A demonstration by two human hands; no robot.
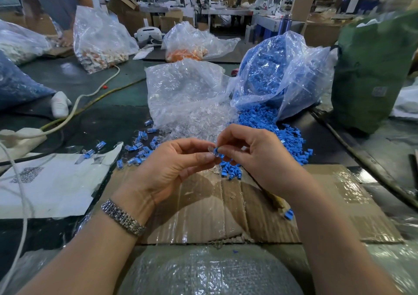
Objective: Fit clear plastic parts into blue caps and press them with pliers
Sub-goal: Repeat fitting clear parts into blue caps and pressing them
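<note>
- The left hand (174, 166) and the right hand (255, 156) meet above the near edge of the bench (108, 86), over a flattened piece of cardboard (226, 211).
- The left hand pinches a clear plastic part (212, 151) between thumb and fingertips; its other fingers curl loosely under.
- The right hand pinches a small blue cap (219, 150) between thumb and forefinger, and the cap touches the clear part where the two hands come together.
- A metal watch band (123, 218) circles the left wrist.
- Just below the hands a small heap of loose blue caps (228, 170) lies on the cardboard.
- Behind the hands an open bag of clear parts (187, 91) spills towards them, and beside it, to the right, an open bag of blue caps (278, 73) spills onto the bench.
- To the left of the hands lie assembled pieces (138, 147), blue with clear bodies, scattered near a torn white sheet (52, 184).
- A yellowish handle (274, 201) shows under the right forearm; I cannot tell what tool it belongs to.
- A single blue cap (288, 214) lies by that handle's end.
- A green sack (373, 68) stands at the far right.
</note>
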